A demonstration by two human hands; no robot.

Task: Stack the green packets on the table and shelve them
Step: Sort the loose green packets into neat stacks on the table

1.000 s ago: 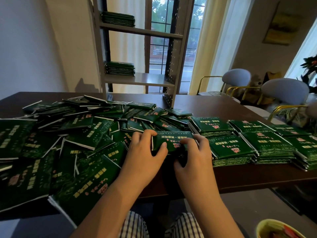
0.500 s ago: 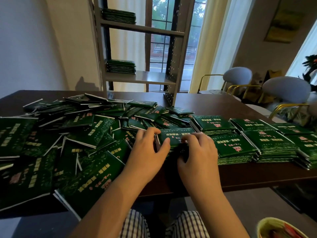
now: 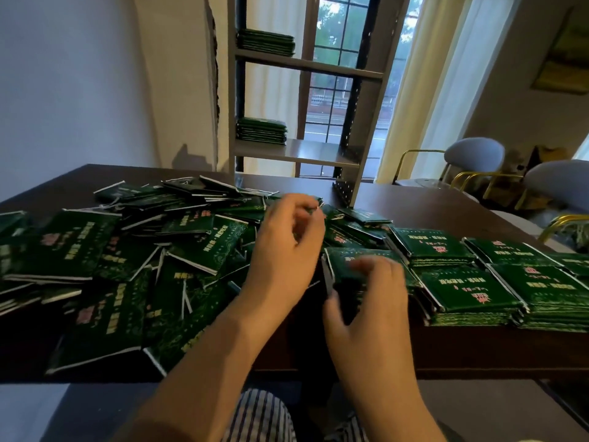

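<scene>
Striped trousers [image 3: 259, 416] show at the bottom edge. At the near edge of the table [image 3: 478, 349], the right hand [image 3: 371, 301] clamps a small stack [image 3: 347, 259] of green packets, fingers over the top, thumb against the left side. The left hand [image 3: 283, 247] is apart from it, raised over the loose heap [image 3: 134, 263], fingers curled at a packet edge; blur hides whether it grips. Squared stacks [image 3: 471, 291] sit just right of the held one. Beyond, the shelf unit [image 3: 318, 153] carries a lower stack [image 3: 261, 130] and an upper stack [image 3: 266, 43].
</scene>
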